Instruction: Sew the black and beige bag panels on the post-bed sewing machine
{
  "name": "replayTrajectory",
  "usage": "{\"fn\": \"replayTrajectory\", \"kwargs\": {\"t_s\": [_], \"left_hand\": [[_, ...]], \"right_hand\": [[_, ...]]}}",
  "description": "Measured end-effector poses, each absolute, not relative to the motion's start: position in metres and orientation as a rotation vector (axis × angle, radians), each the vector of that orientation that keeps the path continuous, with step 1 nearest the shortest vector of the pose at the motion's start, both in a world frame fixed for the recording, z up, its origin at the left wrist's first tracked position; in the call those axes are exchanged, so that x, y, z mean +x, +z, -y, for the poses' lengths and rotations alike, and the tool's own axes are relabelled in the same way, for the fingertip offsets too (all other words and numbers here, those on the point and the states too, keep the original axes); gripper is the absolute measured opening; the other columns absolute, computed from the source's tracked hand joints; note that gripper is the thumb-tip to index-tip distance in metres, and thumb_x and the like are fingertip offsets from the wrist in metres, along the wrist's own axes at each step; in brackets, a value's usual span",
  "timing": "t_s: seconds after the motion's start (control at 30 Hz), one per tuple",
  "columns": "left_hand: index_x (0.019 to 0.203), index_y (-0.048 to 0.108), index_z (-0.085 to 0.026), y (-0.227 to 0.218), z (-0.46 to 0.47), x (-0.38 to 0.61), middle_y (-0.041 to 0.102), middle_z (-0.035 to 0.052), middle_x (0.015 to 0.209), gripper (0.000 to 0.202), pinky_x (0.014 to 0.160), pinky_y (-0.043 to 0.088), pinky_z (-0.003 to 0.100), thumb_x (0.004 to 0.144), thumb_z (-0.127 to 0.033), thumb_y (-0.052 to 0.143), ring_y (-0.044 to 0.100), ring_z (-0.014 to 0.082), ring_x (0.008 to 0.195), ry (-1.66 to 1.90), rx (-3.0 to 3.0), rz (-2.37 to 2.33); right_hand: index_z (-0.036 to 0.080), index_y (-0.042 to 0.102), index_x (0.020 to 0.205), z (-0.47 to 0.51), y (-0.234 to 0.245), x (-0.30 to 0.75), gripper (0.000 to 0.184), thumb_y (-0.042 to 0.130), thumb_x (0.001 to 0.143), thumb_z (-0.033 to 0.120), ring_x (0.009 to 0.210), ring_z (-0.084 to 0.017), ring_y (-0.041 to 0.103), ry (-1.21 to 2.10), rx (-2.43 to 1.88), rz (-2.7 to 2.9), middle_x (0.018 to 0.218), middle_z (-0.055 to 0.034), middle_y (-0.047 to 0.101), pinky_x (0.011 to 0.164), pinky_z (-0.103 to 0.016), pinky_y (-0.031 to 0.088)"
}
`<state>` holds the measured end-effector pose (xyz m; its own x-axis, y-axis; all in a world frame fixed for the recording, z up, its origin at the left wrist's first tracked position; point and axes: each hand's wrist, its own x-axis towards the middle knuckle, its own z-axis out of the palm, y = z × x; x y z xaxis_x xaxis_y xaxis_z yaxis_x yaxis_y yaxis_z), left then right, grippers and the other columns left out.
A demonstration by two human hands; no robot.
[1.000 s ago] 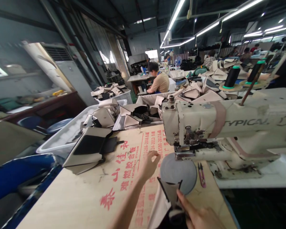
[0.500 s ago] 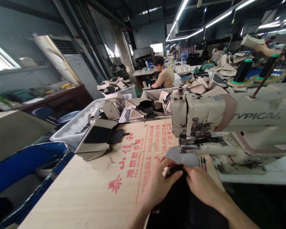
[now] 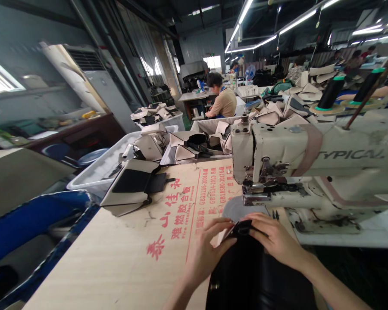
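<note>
A black bag-like piece (image 3: 245,271), smooth and dark with a small metal fitting on its left side, stands upright at the front of the plywood table (image 3: 116,258). My left hand (image 3: 210,245) pinches its upper left edge between thumb and fingers. On the other side, my right hand (image 3: 274,237) grips the upper right edge, its fingers bent over the rim. A small black loop (image 3: 245,228) shows at the top between both hands. Just beyond my fingers is the arm of the sewing machine (image 3: 278,150), partly over a grey round plate (image 3: 242,207).
A beige and black sewn piece (image 3: 132,185) lies at the table's far left. White bins (image 3: 93,176) with similar pieces stand behind it. A blue-lined container (image 3: 35,258) is at the left. Black thread cones (image 3: 331,92) top the machine. A seated person (image 3: 224,101) is farther back.
My hands have shifted on the black piece's upper edge, the right one now lying further over the rim. The small loop shows more plainly. At the far right, another person's raised beige piece is lowered.
</note>
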<state>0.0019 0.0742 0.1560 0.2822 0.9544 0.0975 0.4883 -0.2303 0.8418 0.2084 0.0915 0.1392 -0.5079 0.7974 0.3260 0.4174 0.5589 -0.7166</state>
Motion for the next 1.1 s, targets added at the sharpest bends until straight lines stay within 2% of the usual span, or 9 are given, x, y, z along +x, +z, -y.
{"fn": "replayTrajectory", "kwargs": {"t_s": [0.13, 0.3, 0.43, 0.57, 0.7, 0.83, 0.97, 1.1], "left_hand": [[0.108, 0.058, -0.025, 0.155, -0.075, 0.001, 0.056, 0.0034, 0.108, 0.027, 0.091, 0.04, 0.027, 0.083, -0.026, 0.049, 0.052, 0.0156, 0.102, 0.841, 1.877, -1.273], [0.095, 0.063, -0.019, 0.151, -0.083, 0.006, 0.058, 0.0046, 0.093, 0.021, 0.081, 0.045, 0.025, 0.085, -0.025, 0.046, 0.055, 0.0143, 0.089, 0.84, 1.913, -1.202], [0.095, 0.058, -0.019, 0.149, -0.082, 0.007, 0.057, 0.0038, 0.094, 0.017, 0.081, 0.044, 0.025, 0.086, -0.02, 0.044, 0.054, 0.0137, 0.091, 0.836, 1.995, -1.22], [0.099, 0.048, -0.019, 0.137, -0.079, 0.011, 0.058, 0.0035, 0.094, 0.016, 0.081, 0.044, 0.026, 0.083, -0.016, 0.046, 0.055, 0.0138, 0.09, 0.992, 2.046, -1.343], [0.097, 0.05, -0.019, 0.132, -0.081, 0.014, 0.057, 0.0031, 0.088, 0.017, 0.076, 0.045, 0.026, 0.082, -0.01, 0.046, 0.055, 0.0133, 0.085, 1.067, 2.098, -1.219], [0.108, 0.055, -0.023, 0.138, -0.087, 0.01, 0.057, 0.0036, 0.092, 0.034, 0.079, 0.045, 0.026, 0.082, -0.004, 0.043, 0.053, 0.0131, 0.089, 0.971, 2.225, -1.011], [0.122, 0.046, -0.025, 0.14, -0.094, 0.003, 0.057, 0.0046, 0.097, 0.044, 0.086, 0.044, 0.028, 0.084, -0.005, 0.042, 0.051, 0.0136, 0.095, 0.838, 2.304, -0.972], [0.127, 0.04, -0.024, 0.14, -0.098, 0.003, 0.055, 0.0049, 0.099, 0.044, 0.089, 0.043, 0.03, 0.086, -0.008, 0.039, 0.05, 0.0135, 0.097, 0.739, 2.374, -1.013]], "right_hand": [[0.02, 0.053, 0.11, -0.092, 0.138, 0.206, 0.025, 0.039, 0.089, 0.021, 0.101, -0.018, 0.046, 0.701, -0.958, 2.158, 0.103, -0.0058, 0.055, 0.089, -0.036, 0.041], [0.017, 0.055, 0.095, -0.093, 0.131, 0.202, 0.019, 0.038, 0.089, 0.017, 0.086, -0.018, 0.048, 0.78, -0.868, 2.169, 0.087, -0.006, 0.055, 0.074, -0.034, 0.045], [0.017, 0.054, 0.088, -0.094, 0.128, 0.202, 0.016, 0.038, 0.089, 0.016, 0.085, -0.017, 0.047, 0.832, -0.879, 2.138, 0.086, -0.0056, 0.054, 0.075, -0.033, 0.043], [0.018, 0.052, 0.091, -0.094, 0.128, 0.202, 0.015, 0.038, 0.089, 0.016, 0.09, -0.017, 0.045, 0.842, -0.875, 2.101, 0.089, -0.0046, 0.053, 0.081, -0.033, 0.04], [0.017, 0.05, 0.082, -0.094, 0.126, 0.203, 0.014, 0.038, 0.089, 0.018, 0.081, -0.016, 0.045, 0.883, -0.882, 2.075, 0.081, -0.0032, 0.052, 0.072, -0.03, 0.039], [0.017, 0.045, 0.072, -0.096, 0.125, 0.205, 0.019, 0.039, 0.089, 0.02, 0.075, -0.015, 0.044, 0.915, -0.936, 2.066, 0.073, -0.0017, 0.048, 0.066, -0.029, 0.037], [0.017, 0.042, 0.069, -0.096, 0.128, 0.206, 0.02, 0.041, 0.088, 0.019, 0.075, -0.014, 0.044, 0.916, -0.971, 2.07, 0.073, -0.0012, 0.047, 0.067, -0.028, 0.036], [0.017, 0.041, 0.069, -0.097, 0.129, 0.206, 0.019, 0.04, 0.088, 0.017, 0.078, -0.015, 0.044, 0.885, -0.994, 2.08, 0.076, -0.002, 0.049, 0.069, -0.029, 0.037]]}}
